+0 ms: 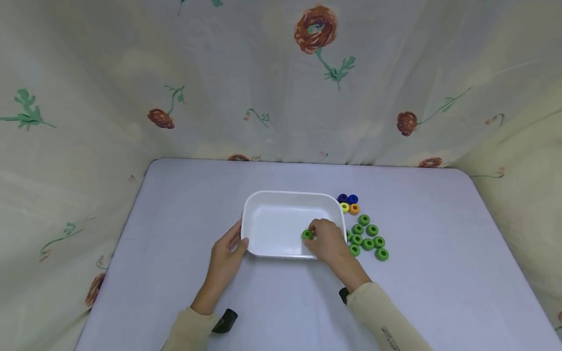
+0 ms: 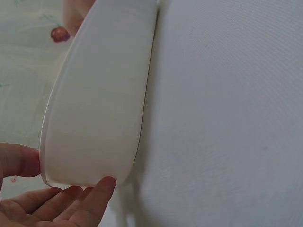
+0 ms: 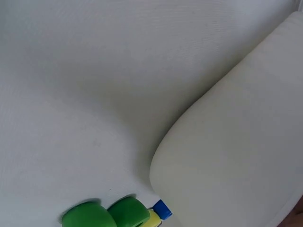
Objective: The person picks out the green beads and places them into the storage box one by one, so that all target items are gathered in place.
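Observation:
In the head view a white tray (image 1: pixel 281 222) lies on the table. My left hand (image 1: pixel 226 258) holds its left end, the thumb at the near left corner; the left wrist view shows the left hand (image 2: pixel 57 203) with thumb and fingers around the tray's (image 2: pixel 94 104) end. My right hand (image 1: pixel 327 241) reaches over the near rim into the tray's right part and pinches a green bead (image 1: pixel 307 235). Several green beads (image 1: pixel 368 243) lie just right of the tray.
Beyond the green beads, close to the tray's right end, are a dark blue bead (image 1: pixel 343 198), a blue bead (image 1: pixel 353 199), a yellow bead (image 1: pixel 345 208) and an orange bead (image 1: pixel 354 209). A flowered cloth (image 1: pixel 246 97) hangs behind the table (image 1: pixel 184 195).

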A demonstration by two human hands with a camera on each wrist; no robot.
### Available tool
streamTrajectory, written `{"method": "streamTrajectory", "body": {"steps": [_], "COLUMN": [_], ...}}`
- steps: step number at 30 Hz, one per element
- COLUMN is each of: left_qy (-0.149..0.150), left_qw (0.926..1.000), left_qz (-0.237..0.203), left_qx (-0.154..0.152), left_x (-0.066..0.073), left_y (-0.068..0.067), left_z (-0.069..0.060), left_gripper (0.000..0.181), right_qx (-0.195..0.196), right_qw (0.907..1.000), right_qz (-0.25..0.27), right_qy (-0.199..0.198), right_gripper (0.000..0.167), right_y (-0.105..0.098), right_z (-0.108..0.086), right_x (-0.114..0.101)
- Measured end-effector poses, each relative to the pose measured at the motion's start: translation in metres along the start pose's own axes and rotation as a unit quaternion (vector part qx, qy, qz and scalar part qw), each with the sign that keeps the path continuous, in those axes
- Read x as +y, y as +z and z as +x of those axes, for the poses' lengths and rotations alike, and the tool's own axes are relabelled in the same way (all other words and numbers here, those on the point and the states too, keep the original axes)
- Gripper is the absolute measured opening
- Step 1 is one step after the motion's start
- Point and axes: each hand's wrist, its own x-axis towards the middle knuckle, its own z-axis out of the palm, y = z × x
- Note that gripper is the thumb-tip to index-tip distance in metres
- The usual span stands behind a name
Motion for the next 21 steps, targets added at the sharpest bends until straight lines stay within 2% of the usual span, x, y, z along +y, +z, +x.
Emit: {"method": "streamTrajectory", "body": {"steps": [11, 21], "left_qy": [-0.009, -0.004], "left_qw": [0.9999, 0.9999], "left_qz": [0.01, -0.009], "left_qx": [0.006, 0.003], "left_x": [0.0015, 0.0021], "left_y": [0.0001, 0.0], "left_z": [-0.0008, -0.001], "left_gripper": [0.054, 0.054], "right_qx": [-0.004, 0.002], "right_qw": [0.9999, 0.9999], "right_qz": [-0.006, -0.003], "right_qy": [0.012, 0.016], "right_gripper": [0.029, 0.032], "right_y": [0.0018, 0.0026], "right_z": [0.0014, 0.0019], "right_x": [-0.0008, -0.0004]}}
